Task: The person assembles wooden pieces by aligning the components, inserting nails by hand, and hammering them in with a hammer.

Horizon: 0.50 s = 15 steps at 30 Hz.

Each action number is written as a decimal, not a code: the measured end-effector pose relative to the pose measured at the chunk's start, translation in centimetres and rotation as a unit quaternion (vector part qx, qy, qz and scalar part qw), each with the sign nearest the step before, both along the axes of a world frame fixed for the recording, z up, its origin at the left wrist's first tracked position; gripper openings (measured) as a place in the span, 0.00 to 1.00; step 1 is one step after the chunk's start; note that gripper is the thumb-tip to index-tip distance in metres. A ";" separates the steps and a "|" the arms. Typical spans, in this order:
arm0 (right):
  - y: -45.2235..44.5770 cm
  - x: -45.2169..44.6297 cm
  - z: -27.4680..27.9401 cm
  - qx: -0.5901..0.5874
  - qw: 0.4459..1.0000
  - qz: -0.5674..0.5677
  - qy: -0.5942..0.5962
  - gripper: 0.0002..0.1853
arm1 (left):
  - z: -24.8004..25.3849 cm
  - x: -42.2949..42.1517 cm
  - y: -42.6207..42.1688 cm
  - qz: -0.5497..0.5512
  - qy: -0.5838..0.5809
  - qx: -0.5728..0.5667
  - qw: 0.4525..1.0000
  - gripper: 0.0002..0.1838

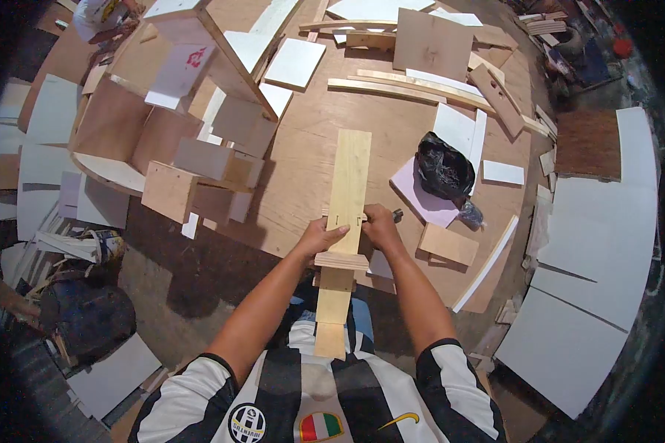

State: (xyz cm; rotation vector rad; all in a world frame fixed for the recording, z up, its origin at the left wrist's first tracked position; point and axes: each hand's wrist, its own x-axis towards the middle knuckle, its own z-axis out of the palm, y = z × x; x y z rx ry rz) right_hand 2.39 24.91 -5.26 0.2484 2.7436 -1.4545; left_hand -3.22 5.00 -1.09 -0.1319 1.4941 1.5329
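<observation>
A long pale wooden plank (351, 166) points away from me, with short wooden crosspieces (341, 261) fixed across its near part. Its near end reaches back to my striped shirt. My left hand (322, 238) is closed around the left edge, thumb lying over the top face. At the right edge my right hand (379, 224) is closed against the wood. A small dark object (397, 215) sticks out beyond its knuckles; I cannot make out what it is. Short dark marks show on the plank between my hands. The undersides of both hands are hidden.
Below the plank's far part lies a brown worktable (303, 170). A wooden cabinet frame (137, 125) stands left. A black plastic bag (445, 166), white panels and wood strips lie right. Large white boards (591, 221) flank the far right. Another person (100, 18) is at upper left.
</observation>
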 end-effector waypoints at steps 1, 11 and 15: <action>0.0 0.1 0.0 0.005 1.000 -0.003 -0.004 0.18 | 0.0 0.0 0.0 0.000 -0.001 0.000 1.000 0.20; -0.1 0.2 0.2 0.000 1.000 -0.005 -0.015 0.19 | 1.4 -0.6 0.0 -0.018 0.001 -0.028 0.999 0.20; -0.1 0.6 0.3 -0.024 1.000 -0.013 -0.011 0.20 | 1.7 -1.1 -0.2 -0.044 0.029 -0.066 0.996 0.22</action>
